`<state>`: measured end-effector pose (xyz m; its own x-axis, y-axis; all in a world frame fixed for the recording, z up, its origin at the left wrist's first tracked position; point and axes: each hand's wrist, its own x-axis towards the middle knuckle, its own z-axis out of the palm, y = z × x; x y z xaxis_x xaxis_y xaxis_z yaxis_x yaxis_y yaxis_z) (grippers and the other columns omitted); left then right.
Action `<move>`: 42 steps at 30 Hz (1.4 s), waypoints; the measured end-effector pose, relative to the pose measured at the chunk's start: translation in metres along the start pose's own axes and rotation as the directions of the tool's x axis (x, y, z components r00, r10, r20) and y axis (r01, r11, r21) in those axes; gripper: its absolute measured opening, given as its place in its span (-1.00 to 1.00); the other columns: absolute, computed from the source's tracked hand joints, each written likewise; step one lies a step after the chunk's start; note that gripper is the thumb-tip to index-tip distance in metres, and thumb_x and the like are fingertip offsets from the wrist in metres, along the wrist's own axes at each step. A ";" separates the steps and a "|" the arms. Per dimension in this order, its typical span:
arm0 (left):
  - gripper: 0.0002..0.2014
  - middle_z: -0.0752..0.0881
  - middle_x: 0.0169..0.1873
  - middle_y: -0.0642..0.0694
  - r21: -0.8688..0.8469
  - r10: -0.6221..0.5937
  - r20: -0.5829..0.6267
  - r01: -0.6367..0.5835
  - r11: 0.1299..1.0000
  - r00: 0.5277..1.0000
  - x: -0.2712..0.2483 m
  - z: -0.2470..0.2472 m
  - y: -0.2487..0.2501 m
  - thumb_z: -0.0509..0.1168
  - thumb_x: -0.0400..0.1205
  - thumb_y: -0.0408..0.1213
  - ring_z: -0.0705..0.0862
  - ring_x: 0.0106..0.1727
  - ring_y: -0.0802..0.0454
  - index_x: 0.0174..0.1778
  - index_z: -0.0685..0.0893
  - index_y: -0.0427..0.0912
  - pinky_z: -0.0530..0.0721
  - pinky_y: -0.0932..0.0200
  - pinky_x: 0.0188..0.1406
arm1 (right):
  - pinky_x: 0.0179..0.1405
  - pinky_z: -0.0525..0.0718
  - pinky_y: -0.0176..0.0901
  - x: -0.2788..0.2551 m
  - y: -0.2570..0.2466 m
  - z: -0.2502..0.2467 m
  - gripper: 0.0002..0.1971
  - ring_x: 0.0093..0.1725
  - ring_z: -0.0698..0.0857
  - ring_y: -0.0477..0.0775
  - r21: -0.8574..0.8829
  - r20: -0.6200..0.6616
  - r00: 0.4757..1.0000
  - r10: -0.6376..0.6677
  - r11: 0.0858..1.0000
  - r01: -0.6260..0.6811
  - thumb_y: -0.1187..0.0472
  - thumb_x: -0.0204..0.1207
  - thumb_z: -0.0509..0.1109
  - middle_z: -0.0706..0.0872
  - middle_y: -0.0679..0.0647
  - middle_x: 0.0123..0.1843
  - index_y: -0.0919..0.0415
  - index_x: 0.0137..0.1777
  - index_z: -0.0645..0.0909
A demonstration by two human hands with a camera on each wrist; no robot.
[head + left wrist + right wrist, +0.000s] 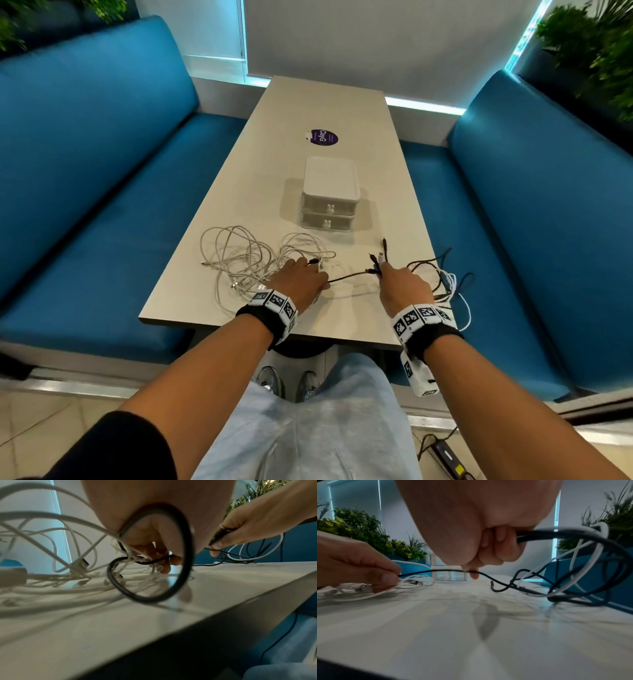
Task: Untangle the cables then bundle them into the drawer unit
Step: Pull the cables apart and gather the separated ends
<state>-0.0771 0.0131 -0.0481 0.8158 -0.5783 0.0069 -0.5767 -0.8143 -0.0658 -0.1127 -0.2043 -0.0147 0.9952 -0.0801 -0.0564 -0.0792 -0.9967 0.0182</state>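
A tangle of white cables (246, 260) lies on the near left of the table. My left hand (299, 279) rests at its right edge, fingers curled round a black cable (187, 550) that loops under the palm and runs across to the right. My right hand (400, 284) grips a bunch of black cables (570, 533) and one white cable (583, 550), plug ends sticking up past the fingers (378, 262). Those loops (442, 281) spill over the table's right edge. The white two-drawer unit (330, 195) stands mid-table beyond both hands, drawers closed.
The beige table (308, 102) is narrow, flanked by blue benches (102, 192) on both sides. A purple round sticker (322, 137) lies past the drawer unit. Plants (596, 44) stand behind the benches. A black adapter with cord (448, 455) lies on the floor at right.
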 end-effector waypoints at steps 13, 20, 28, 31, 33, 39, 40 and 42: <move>-0.65 0.65 0.16 -0.02 -0.041 0.032 -0.055 -0.035 0.999 0.998 0.001 0.000 0.002 0.02 0.80 0.02 0.47 0.25 -0.15 0.22 0.62 -0.08 0.39 -0.04 0.12 | -0.05 0.69 0.15 0.006 -0.033 0.016 -0.62 -0.02 0.70 0.35 0.319 0.107 0.970 -0.220 0.931 0.177 -0.08 0.72 0.14 0.73 0.30 0.01 0.14 0.37 0.48; -0.73 0.70 0.14 0.00 -0.024 0.025 -0.070 -0.027 0.999 0.997 -0.002 0.000 -0.013 0.11 0.78 -0.04 0.47 0.27 -0.19 0.17 0.65 -0.06 0.38 -0.07 0.16 | -0.07 0.68 0.07 0.015 0.003 -0.001 -0.72 -0.01 0.71 0.31 0.346 0.126 0.990 -0.061 0.938 0.013 0.02 0.72 0.16 0.75 0.26 0.04 0.17 0.24 0.53; -0.75 0.69 0.12 0.02 -0.014 0.044 -0.065 -0.045 0.999 0.997 -0.003 0.000 -0.013 0.10 0.78 -0.08 0.47 0.24 -0.14 0.17 0.66 -0.01 0.37 -0.08 0.17 | -0.16 0.63 -0.01 -0.001 0.019 -0.011 -0.69 -0.04 0.69 0.26 0.249 0.094 0.993 0.076 0.963 -0.098 -0.01 0.73 0.12 0.71 0.22 0.03 0.18 0.23 0.56; -0.79 0.70 0.06 0.00 -0.013 0.051 -0.065 -0.052 0.999 0.997 -0.001 0.000 -0.005 0.12 0.75 -0.11 0.48 0.21 -0.13 0.11 0.65 -0.01 0.37 -0.07 0.15 | -0.08 0.70 0.05 -0.005 -0.009 -0.005 -0.63 -0.01 0.73 0.29 0.341 0.048 0.998 -0.034 0.940 0.016 -0.07 0.73 0.11 0.77 0.24 0.03 0.13 0.32 0.54; -0.80 0.71 0.03 -0.02 -0.006 0.044 -0.069 -0.045 0.999 0.997 0.001 -0.002 -0.001 0.14 0.73 -0.11 0.49 0.20 -0.14 0.08 0.65 -0.03 0.39 -0.07 0.14 | -0.04 0.70 0.10 -0.006 -0.029 -0.001 -0.60 0.02 0.72 0.32 0.363 0.031 0.995 -0.091 0.929 0.074 -0.09 0.72 0.10 0.77 0.25 0.03 0.13 0.35 0.53; -0.73 0.71 0.04 -0.02 -0.020 0.057 -0.099 -0.060 0.998 0.993 0.002 -0.006 0.007 0.11 0.75 -0.06 0.51 0.20 -0.13 0.16 0.66 -0.06 0.40 -0.06 0.14 | 0.00 0.67 0.15 -0.005 -0.051 0.006 -0.68 0.09 0.68 0.34 0.346 0.086 0.987 -0.134 0.933 0.097 -0.03 0.71 0.13 0.74 0.27 0.06 0.19 0.19 0.55; -0.71 0.72 0.04 -0.02 -0.019 0.063 -0.108 -0.065 0.998 0.992 0.002 -0.005 0.007 0.09 0.77 -0.05 0.52 0.21 -0.13 0.17 0.66 -0.06 0.40 -0.06 0.14 | 0.00 0.68 0.15 -0.005 -0.049 0.006 -0.68 0.08 0.68 0.33 0.324 0.101 0.986 -0.129 0.942 0.090 -0.03 0.71 0.14 0.73 0.26 0.07 0.19 0.21 0.54; -0.70 0.74 0.03 -0.01 -0.029 0.061 -0.132 -0.065 0.997 0.989 0.000 -0.002 0.005 0.07 0.78 -0.03 0.53 0.19 -0.13 0.16 0.66 -0.05 0.41 -0.07 0.14 | -0.03 0.68 0.11 -0.004 -0.041 0.005 -0.69 0.07 0.69 0.32 0.273 0.115 0.987 -0.112 0.959 0.077 -0.01 0.71 0.14 0.72 0.26 0.08 0.17 0.25 0.53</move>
<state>-0.0804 0.0091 -0.0467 0.7663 -0.6282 0.1346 -0.6297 -0.7760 -0.0367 -0.1138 -0.1637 -0.0197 0.9845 0.0311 -0.1724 -0.0150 -0.9655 -0.2598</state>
